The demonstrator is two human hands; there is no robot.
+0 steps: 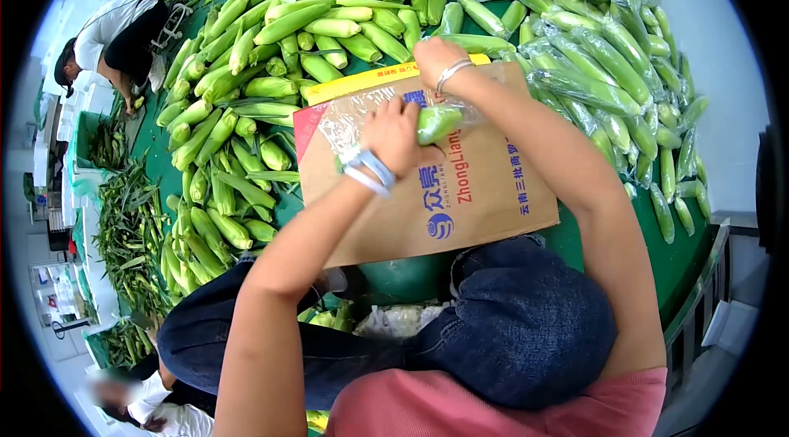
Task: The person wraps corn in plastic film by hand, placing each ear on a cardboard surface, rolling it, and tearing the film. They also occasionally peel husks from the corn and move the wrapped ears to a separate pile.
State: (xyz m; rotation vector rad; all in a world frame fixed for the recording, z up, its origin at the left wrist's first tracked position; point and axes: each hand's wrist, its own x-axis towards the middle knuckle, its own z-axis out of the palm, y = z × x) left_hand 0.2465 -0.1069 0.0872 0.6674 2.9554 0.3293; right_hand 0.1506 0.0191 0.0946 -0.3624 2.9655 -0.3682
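Head view, corn ear (439, 124) gripped under left fingers (395, 107), over cardboard (493, 198)

Carton (378, 215) between corn heap (271, 87) on the left and wrapped corn (596, 90) on the right

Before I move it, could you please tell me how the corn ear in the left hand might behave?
The corn ear would probably roll if released, being rounded on flat cardboard. It may be slippery, as shiny clear film lies by the left hand. It looks fairly stiff: its exposed end is plump and unbent.
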